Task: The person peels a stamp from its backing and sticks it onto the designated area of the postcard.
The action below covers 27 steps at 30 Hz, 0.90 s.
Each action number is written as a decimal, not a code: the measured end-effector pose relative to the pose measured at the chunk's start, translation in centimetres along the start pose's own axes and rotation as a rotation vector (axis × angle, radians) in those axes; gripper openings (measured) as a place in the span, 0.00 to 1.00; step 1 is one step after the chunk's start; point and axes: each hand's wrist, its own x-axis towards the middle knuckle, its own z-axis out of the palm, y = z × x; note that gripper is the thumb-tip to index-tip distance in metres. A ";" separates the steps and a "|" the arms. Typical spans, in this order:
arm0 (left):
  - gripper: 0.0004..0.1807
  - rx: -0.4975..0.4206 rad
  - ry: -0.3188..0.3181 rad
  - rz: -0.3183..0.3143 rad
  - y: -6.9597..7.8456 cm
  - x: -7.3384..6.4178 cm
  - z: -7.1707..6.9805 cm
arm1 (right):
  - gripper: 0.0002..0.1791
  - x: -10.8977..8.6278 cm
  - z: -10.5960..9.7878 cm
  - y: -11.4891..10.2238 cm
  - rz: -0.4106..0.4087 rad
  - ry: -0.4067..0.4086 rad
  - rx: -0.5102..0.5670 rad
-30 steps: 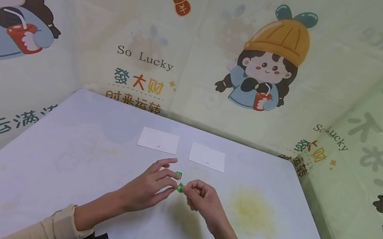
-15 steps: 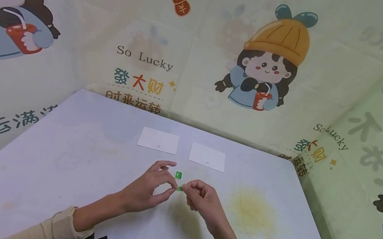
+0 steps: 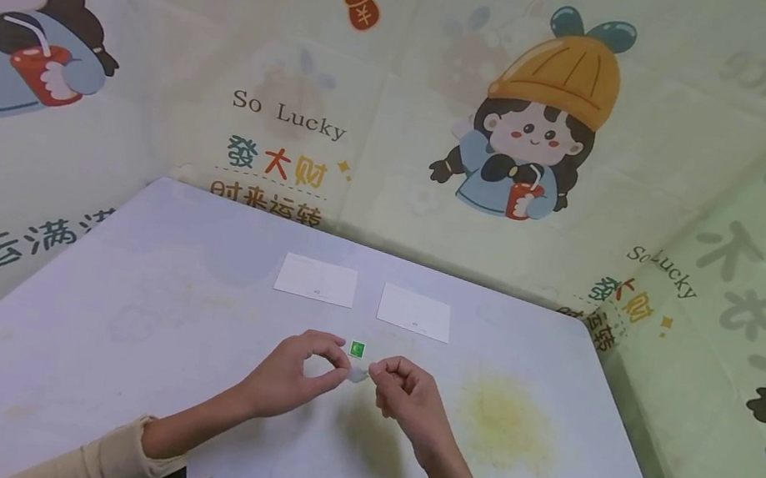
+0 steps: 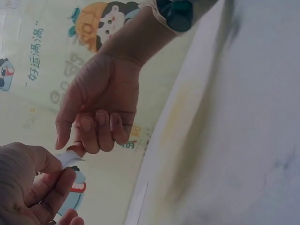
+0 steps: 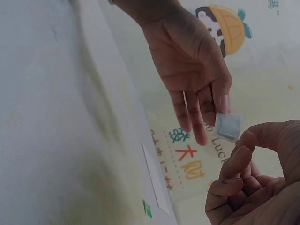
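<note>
A small thin square (image 3: 357, 373) is held between my two hands above the table, its pale side showing; it looks like a sticker or stamp. My left hand (image 3: 295, 376) pinches one edge between thumb and index finger. At the opposite corner, the thumb and index finger of my right hand (image 3: 410, 404) pinch it, the other fingers curled in. The right wrist view shows the square (image 5: 228, 126) whitish and slightly bent, fingertips hiding its edges. Just beyond the hands, a green square with a white border (image 3: 357, 350) lies on the table.
Two white cards (image 3: 316, 280) (image 3: 415, 312) lie side by side farther back on the white table (image 3: 149, 318). A yellowish stain (image 3: 504, 424) marks the table right of my right hand. Printed cloth walls (image 3: 390, 105) stand around the back and sides.
The held square has turned from its green face to its pale side. My left hand has rolled, its fingers drawing in; the green square on the table is now uncovered. The right hand barely moved.
</note>
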 end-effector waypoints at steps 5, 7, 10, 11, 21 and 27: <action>0.04 -0.091 -0.020 -0.087 0.1 0.0 -0.1 | 0.15 -0.1 0.2 -0.1 -0.015 0.043 -0.005; 0.06 -0.137 -0.032 -0.113 0.0 0.0 -0.2 | 0.14 -0.1 0.3 -0.2 -0.019 0.052 -0.005; 0.09 -0.193 -0.040 -0.158 0.0 0.0 -0.3 | 0.15 -0.2 0.3 -0.1 -0.027 0.061 -0.012; 0.09 -0.212 -0.038 -0.171 -0.1 0.1 -0.3 | 0.16 -0.2 0.3 -0.1 -0.031 0.064 -0.017; 0.12 -0.358 -0.010 -0.321 0.0 -0.1 0.0 | 0.09 -0.8 1.3 0.0 -0.198 0.149 -0.104; 0.13 -0.447 -0.009 -0.365 0.5 -0.2 0.2 | 0.05 -1.1 1.6 0.0 -0.327 0.212 -0.173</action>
